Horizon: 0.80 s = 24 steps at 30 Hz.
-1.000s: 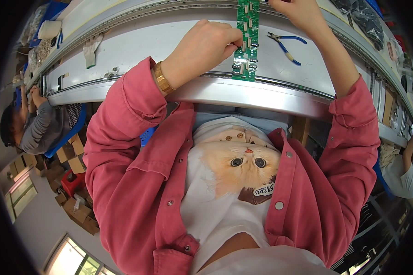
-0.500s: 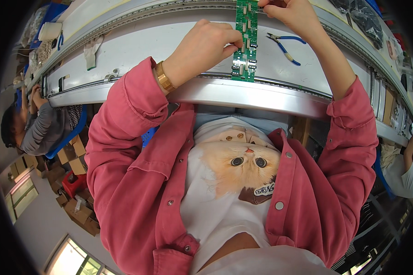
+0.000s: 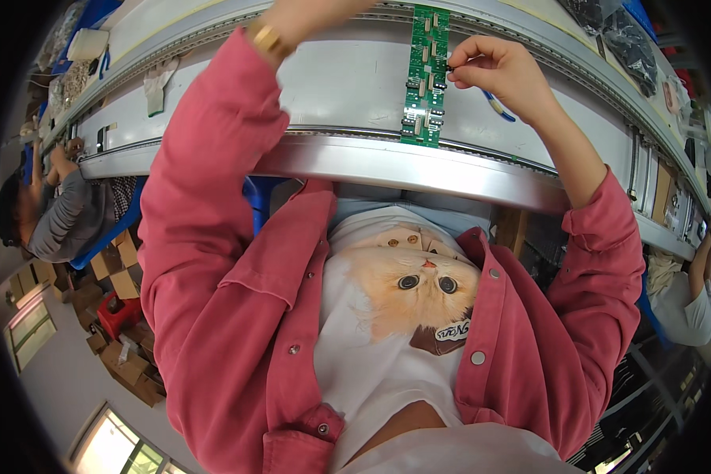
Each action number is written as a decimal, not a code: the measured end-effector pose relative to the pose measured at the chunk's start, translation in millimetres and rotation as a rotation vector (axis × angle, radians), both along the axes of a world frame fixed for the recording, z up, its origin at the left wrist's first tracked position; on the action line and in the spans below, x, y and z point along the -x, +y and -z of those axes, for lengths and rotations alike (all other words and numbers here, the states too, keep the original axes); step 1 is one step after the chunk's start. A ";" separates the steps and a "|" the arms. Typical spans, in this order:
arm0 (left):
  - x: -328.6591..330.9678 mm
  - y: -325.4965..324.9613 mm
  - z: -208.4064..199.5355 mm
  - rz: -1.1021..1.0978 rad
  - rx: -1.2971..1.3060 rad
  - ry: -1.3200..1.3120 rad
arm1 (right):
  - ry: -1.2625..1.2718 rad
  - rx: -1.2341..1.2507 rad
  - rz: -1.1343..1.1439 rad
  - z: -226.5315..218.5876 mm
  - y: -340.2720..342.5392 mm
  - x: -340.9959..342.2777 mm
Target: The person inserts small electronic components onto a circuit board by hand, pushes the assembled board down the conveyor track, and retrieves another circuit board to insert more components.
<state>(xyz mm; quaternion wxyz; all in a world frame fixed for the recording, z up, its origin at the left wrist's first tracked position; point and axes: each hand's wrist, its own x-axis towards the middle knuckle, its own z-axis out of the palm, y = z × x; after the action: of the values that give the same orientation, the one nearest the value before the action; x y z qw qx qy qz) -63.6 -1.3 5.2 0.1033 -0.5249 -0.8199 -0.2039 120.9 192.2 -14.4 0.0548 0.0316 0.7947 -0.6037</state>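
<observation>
A long green circuit board (image 3: 423, 59) lies across the rails of the metal track, with pale connectors along its middle and small black parts near its edges. At its right edge, my right hand (image 3: 504, 77) is closed in a pinch on a small black component (image 3: 450, 69), too small to identify further. My left hand (image 3: 317, 14) reaches up past the far rail at the upper left of the board. Its fingers run out of the picture at the top, so their grip is hidden. Beneath my right hand, the blue-handled cutters (image 3: 498, 107) lie partly covered.
The near metal rail (image 3: 434, 166) runs between my body and the board. A white glove (image 3: 158, 88) lies on the bench to the left. Dark plastic bags (image 3: 628, 43) lie beyond the far rail at the right. Co-workers sit to the left (image 3: 63, 205) and right.
My left hand has left the board and moved up and left to the top edge. My right hand has come down from the board's far end to its right edge. The board has shifted slightly.
</observation>
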 end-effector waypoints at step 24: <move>5.3 10.8 -11.8 -0.100 -0.263 -0.477 | 0.263 -0.475 -0.084 8.6 -12.8 -2.6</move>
<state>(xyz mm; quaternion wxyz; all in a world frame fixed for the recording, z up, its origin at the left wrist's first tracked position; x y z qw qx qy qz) -68.9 9.5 17.0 -0.0155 -0.4029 -0.8124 -0.4213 123.5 179.4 -23.0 -0.0325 -0.0681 0.9149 -0.3966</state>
